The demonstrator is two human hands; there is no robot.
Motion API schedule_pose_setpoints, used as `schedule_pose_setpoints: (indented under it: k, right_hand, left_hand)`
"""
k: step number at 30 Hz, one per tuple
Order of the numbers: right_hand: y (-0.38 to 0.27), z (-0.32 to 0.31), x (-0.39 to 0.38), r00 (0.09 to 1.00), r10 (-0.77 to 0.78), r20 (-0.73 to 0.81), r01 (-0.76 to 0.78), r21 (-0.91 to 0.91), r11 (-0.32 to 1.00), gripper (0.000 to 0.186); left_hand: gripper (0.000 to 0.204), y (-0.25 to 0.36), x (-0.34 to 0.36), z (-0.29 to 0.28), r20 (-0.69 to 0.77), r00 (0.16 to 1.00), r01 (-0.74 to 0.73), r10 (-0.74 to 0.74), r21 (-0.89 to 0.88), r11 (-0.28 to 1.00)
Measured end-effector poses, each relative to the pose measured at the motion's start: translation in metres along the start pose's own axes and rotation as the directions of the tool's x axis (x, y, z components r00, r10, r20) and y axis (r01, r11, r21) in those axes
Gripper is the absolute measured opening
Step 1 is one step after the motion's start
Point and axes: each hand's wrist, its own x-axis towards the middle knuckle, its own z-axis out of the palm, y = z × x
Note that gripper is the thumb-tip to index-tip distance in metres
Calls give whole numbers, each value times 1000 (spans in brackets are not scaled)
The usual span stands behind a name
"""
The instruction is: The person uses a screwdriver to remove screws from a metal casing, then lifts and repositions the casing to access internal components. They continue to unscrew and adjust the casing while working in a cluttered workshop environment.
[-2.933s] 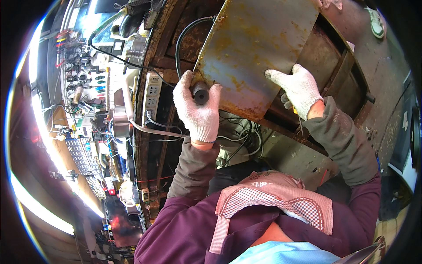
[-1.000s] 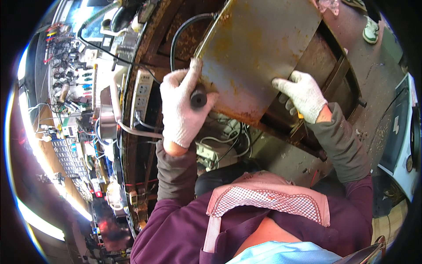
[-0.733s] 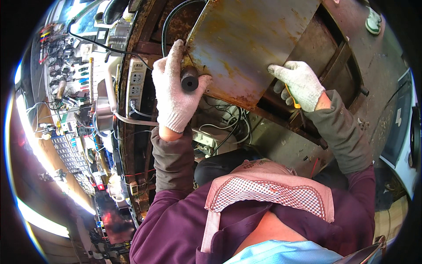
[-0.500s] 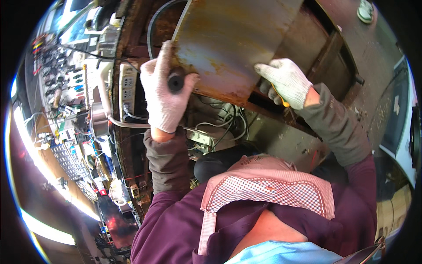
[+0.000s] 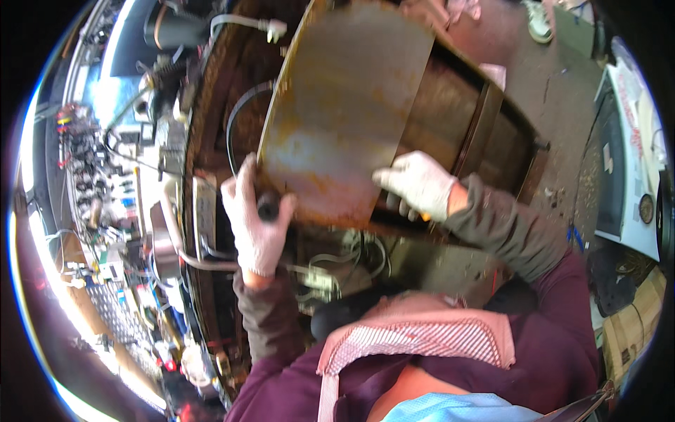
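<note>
Across the upper middle of the view, a large rusted metal plate stands tilted, its curved edge to the left and its lower edge running between the two gloved hands. Behind and to the right of it sits a dark rusty metal housing with a straight framed rim. Left of the plate, a rusty machine body runs top to bottom, with a black cable looping along it and a pale hose curving beneath. Further left, a cluttered workbench with small tools, blurred.

Left hand: white knit glove, fingers closed around a small dark round knob at the plate's lower left corner; thumb pressed up along the plate's edge. Right hand: white knit glove, fingers curled over the plate's lower right edge, clamped on it, fingertips out of sight behind the metal. Both sleeves dark maroon.

Below the plate, a tangle of pale wires and a small connector block show in the gap between the forearms. Detail there too small to resolve.
</note>
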Motion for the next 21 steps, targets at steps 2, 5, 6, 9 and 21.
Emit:
schedule_pose_setpoints:
  k: [2, 5, 6, 9, 21]
  right_hand:
    - [-5, -1, -3, 997, 80, -19, -81, -20, 997, 42]
    - [-5, -8, -1, 998, 59, 11, -58, -54, 997, 43]
    - [-5, -15, 4, 997, 68, -25, -69, -66, 995, 43]
    - [-8, -25, 9, 998, 24, -60, -28, -67, 997, 43]
    - [-15, -27, 11, 995, 4, -95, -8, -47, 999, 37]
  left_hand:
    - [96, 1, -1, 0, 19, 999, 29, -29, -1, 1000]
    - [95, 2, -3, 0, -5, 1000, 14, -13, 24, 1000]
    - [95, 3, -3, 0, -5, 1000, 18, -18, 10, 1000]
    - [90, 6, -1, 0, -12, 1000, -1, 1, 46, 999]
    - [94, -2, -4, 2, -2, 999, 39, -39, -13, 999]
